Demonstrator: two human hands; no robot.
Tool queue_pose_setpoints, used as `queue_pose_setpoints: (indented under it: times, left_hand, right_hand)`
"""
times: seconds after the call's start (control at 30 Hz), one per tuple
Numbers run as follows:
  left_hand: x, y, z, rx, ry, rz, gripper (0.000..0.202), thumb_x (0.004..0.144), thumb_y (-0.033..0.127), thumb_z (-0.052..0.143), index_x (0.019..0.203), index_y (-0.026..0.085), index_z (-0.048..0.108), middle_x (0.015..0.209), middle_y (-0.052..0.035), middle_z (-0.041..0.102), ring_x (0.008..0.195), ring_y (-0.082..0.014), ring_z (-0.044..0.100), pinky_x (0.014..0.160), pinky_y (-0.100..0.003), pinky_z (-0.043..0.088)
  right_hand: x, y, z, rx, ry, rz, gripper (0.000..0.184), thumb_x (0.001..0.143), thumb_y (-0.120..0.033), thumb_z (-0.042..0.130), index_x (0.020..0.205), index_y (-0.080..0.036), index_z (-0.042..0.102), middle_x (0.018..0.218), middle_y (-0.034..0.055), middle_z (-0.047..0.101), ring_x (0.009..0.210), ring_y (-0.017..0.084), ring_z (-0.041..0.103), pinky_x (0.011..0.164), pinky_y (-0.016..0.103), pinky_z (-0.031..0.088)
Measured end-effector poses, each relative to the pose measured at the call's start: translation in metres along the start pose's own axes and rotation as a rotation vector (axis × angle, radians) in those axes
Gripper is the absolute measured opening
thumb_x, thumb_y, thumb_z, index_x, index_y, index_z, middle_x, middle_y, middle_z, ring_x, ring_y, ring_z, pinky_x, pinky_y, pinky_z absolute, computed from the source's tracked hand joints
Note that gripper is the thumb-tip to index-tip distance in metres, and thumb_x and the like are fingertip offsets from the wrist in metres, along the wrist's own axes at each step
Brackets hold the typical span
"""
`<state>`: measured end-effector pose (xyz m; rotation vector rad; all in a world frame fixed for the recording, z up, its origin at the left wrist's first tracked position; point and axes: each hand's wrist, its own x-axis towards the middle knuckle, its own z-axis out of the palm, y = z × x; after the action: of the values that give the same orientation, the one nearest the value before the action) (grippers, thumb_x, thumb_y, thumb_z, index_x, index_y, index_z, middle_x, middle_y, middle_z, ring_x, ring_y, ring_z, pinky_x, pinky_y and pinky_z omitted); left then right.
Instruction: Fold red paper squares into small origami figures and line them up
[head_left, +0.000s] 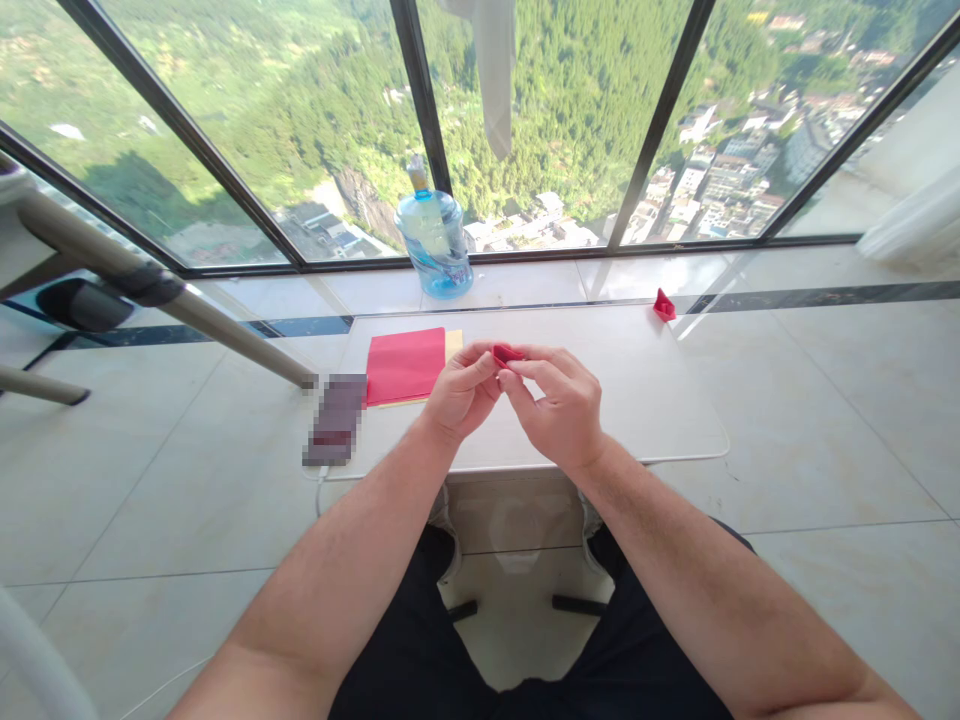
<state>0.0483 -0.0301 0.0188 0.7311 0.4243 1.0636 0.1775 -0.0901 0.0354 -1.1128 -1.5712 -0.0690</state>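
Between my two hands is a small piece of folded red paper (506,354), held up over the low white table (600,400). My left hand (466,388) pinches its left side, thumb and fingers closed on it. From the right, my right hand (559,400) grips the same paper with its thumb and fingertips, hiding part of it. A stack of red paper sheets (406,366) lies on the table left of my hands, with a yellow sheet (454,345) showing beneath. A small folded red paper boat (664,305) sits at the table's far right corner.
A blue water jug (433,240) stands beyond the table by the window. A blurred phone-like object (335,420) with a white cable lies at the table's left edge. Metal legs (165,290) of a stand or chair slant in from the left.
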Motion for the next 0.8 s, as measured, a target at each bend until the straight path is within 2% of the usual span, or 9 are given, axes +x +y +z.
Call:
queue_pose_setpoints:
  times: [0.27,0.37,0.57,0.67,0.8]
  left_hand:
    - [-0.0004,-0.0032,0.0008,0.022,0.070,0.031,0.005,0.080,0.020,0.078,0.080,0.019,0.073,0.079,0.0007,0.072,0.074,-0.0087,0.067,0.074,-0.019,0.053]
    - [-0.0004,-0.0030,0.0017,0.022,0.061,0.034,0.006,0.079,0.020,0.079,0.083,0.020,0.074,0.082,0.0009,0.073,0.076,-0.0089,0.067,0.074,-0.019,0.053]
    - [-0.0006,-0.0033,0.0015,0.033,0.089,0.052,0.007,0.080,0.022,0.077,0.076,0.020,0.072,0.087,0.0001,0.073,0.083,-0.0108,0.067,0.082,-0.022,0.053]
    - [-0.0017,-0.0025,0.0005,0.039,0.091,0.021,0.004,0.080,0.022,0.077,0.082,0.021,0.074,0.087,-0.0004,0.073,0.082,-0.0113,0.067,0.081,-0.023,0.053]
    - [-0.0030,-0.0014,0.0002,0.024,0.078,-0.017,0.013,0.076,0.020,0.080,0.088,0.022,0.074,0.087,-0.0003,0.073,0.082,-0.0116,0.068,0.082,-0.024,0.053]
  right_hand:
    - [0.0000,-0.0008,-0.0001,-0.016,-0.027,-0.025,0.010,0.090,-0.021,0.064,0.091,-0.023,0.074,0.107,0.0071,0.076,0.095,0.019,0.071,0.087,0.034,0.059]
    - [0.0000,-0.0013,-0.0004,-0.025,-0.030,-0.013,0.011,0.091,-0.022,0.063,0.091,-0.023,0.074,0.107,0.0072,0.076,0.096,0.019,0.071,0.088,0.034,0.059]
    - [0.0001,-0.0029,-0.0012,-0.029,-0.060,-0.009,0.013,0.093,-0.023,0.061,0.093,-0.026,0.074,0.109,0.0060,0.076,0.099,0.019,0.071,0.090,0.035,0.059]
    - [-0.0003,-0.0029,-0.0017,-0.031,-0.064,-0.020,0.013,0.093,-0.024,0.062,0.094,-0.026,0.074,0.111,0.0065,0.076,0.099,0.020,0.071,0.090,0.036,0.059]
    - [-0.0006,-0.0019,-0.0022,-0.036,-0.057,-0.036,0.011,0.092,-0.025,0.062,0.093,-0.025,0.073,0.111,0.0075,0.076,0.098,0.020,0.071,0.089,0.037,0.059]
